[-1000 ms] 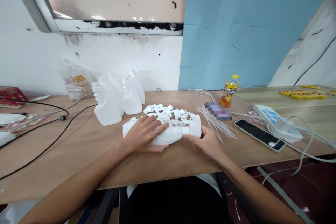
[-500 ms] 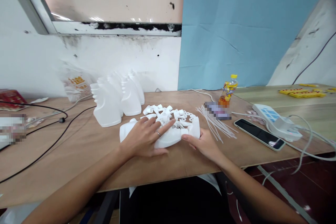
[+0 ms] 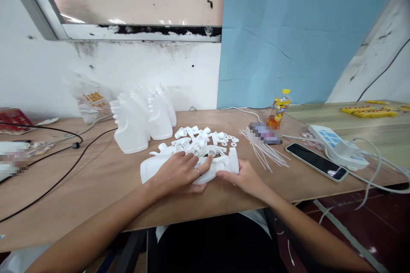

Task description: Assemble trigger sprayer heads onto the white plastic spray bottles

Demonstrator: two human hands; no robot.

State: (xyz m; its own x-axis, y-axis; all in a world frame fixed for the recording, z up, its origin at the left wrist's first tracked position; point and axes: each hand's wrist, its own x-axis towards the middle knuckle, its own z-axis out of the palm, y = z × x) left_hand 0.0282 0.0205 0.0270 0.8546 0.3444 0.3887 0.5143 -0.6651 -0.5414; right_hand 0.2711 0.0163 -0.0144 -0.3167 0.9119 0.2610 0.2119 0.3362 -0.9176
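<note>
A white plastic spray bottle (image 3: pixel 150 169) lies on its side near the table's front edge, bottom to the left. Over its middle, my left hand (image 3: pixel 181 172), with a ring on one finger, is closed around the body. At the bottle's right end, my right hand (image 3: pixel 249 178) grips a white spray head (image 3: pixel 233 161) between thumb and fingers; how the head joins the neck is partly hidden. Just behind the bottle lies a pile of loose white trigger spray heads (image 3: pixel 201 138), with small white rings (image 3: pixel 235 140) at its right side.
Several upright white bottles (image 3: pixel 130 130) stand back left, beside a plastic bag (image 3: pixel 92 100). To the right lie thin white tubes (image 3: pixel 267 153), a phone (image 3: pixel 315 162) and a power strip (image 3: pixel 336 147). A drink bottle (image 3: pixel 278 111) stands behind. Black cables (image 3: pixel 70 168) cross the left side.
The bottle has shifted slightly left and tilted. My left fingers, spread out before, have curled around it. My right hand has moved a little left with the spray head.
</note>
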